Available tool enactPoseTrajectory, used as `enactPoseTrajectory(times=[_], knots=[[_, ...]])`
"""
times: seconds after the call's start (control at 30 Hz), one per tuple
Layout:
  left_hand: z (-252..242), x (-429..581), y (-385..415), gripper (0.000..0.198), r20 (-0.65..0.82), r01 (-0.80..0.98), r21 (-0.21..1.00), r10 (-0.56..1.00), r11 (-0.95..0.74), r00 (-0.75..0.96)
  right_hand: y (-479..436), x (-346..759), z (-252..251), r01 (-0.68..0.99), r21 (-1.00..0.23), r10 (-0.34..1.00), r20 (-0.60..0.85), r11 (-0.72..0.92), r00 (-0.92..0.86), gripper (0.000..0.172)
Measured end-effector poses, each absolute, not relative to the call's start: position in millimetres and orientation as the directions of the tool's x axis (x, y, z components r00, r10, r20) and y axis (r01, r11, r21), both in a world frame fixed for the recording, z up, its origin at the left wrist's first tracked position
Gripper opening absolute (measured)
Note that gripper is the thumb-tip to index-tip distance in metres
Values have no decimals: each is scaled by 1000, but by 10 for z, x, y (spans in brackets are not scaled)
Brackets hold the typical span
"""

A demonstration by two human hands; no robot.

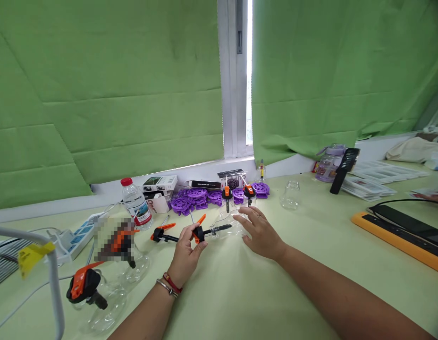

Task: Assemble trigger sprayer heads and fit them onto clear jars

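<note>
My left hand [187,252] is closed around a black-and-orange pump top [198,233], whose dark stem points right. My right hand [260,235] has its fingers apart, just right of the stem's tip. Between the hands and behind them lies a clear bottle [222,220], hard to see against the table; I cannot tell whether my right fingers touch it. Another loose pump top [158,234] with a black tube rests left of my left hand. Two clear bottles with orange-and-black tops [227,192] [249,191] stand behind my hands.
At left are a capped clear bottle [109,309], a pixelated patch, a power strip [85,231] and a white metal tube [55,288]. Purple plastic parts [183,202], boxes [160,182] and a water bottle [137,204] line the wall. A glass jar [291,194] and an orange-edged device [399,241] sit right.
</note>
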State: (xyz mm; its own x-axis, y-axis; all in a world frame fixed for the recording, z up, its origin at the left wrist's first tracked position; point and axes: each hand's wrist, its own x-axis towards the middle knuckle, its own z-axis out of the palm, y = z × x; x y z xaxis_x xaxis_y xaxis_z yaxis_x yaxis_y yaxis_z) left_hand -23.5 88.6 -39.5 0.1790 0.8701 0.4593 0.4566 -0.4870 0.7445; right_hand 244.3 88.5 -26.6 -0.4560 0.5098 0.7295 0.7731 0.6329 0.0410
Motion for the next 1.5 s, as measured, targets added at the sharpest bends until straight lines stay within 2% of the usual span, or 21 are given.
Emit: enactPoseTrajectory(times=[0.27, 0.6, 0.67, 0.77, 0.97, 1.1, 1.23, 1.37, 1.5], knots=[[-384, -212, 862, 47, 464, 396, 752, 850, -527, 248, 833, 2367, -276, 728, 35, 487, 721, 684, -492, 60], [-401, -212, 883, 46, 452, 337, 793, 862, -507, 231, 773, 2342, -271, 725, -18, 537, 684, 688, -493, 63], [-385, -212, 880, 45, 441, 330, 805, 870, -492, 222, 774, 2347, -269, 684, -94, 546, 684, 724, -483, 68], [-375, -217, 874, 45, 408, 307, 834, 886, -460, 220, 785, 2370, -264, 574, -279, 582, 675, 770, -453, 74], [-397, -237, 885, 47, 338, 238, 886, 905, -398, 256, 809, 2421, -270, 360, -573, 676, 623, 737, -393, 71], [-385, -242, 875, 47, 335, 203, 898, 905, -391, 264, 829, 2436, -303, 218, -774, 785, 500, 594, -366, 67], [-359, -228, 842, 46, 336, 187, 902, 904, -390, 264, 861, 2432, -320, 74, -907, 864, 366, 414, -346, 55], [-350, -217, 828, 45, 346, 196, 892, 895, -407, 281, 880, 2408, -319, -44, -976, 915, 216, 214, -341, 52], [-331, -216, 829, 45, 369, 213, 872, 878, -440, 304, 893, 2371, -341, -32, -997, 954, 78, 72, -290, 53]])
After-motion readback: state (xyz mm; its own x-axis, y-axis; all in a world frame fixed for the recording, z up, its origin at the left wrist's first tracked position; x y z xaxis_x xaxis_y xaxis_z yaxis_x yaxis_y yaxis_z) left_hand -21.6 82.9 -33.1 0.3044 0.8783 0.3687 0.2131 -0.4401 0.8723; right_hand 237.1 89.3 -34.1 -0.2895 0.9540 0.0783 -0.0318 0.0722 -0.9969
